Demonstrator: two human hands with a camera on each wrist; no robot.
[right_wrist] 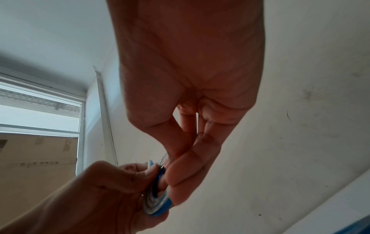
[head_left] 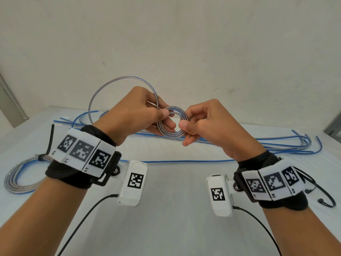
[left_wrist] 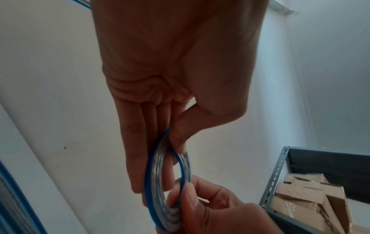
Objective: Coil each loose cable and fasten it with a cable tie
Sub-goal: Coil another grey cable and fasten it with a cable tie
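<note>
Both hands hold a small tight coil point(head_left: 173, 122) of clear and blue cable above the table. My left hand point(head_left: 145, 115) pinches the coil's left side between thumb and fingers. My right hand point(head_left: 201, 124) pinches its right side with thumb and forefinger. A wide free loop point(head_left: 103, 87) of the same cable arcs up behind the left hand. The left wrist view shows the coil point(left_wrist: 160, 182) edge-on between my left fingers and thumb. In the right wrist view the coil point(right_wrist: 158, 201) sits squeezed between both hands.
A finished coil point(head_left: 16, 174) bound with a black cable tie point(head_left: 50, 143) lies at the table's left edge. Several loose blue and clear cables point(head_left: 287, 146) stretch across the back of the white table point(head_left: 169, 209). A metal shelf with cardboard boxes point(left_wrist: 312, 194) stands to the right.
</note>
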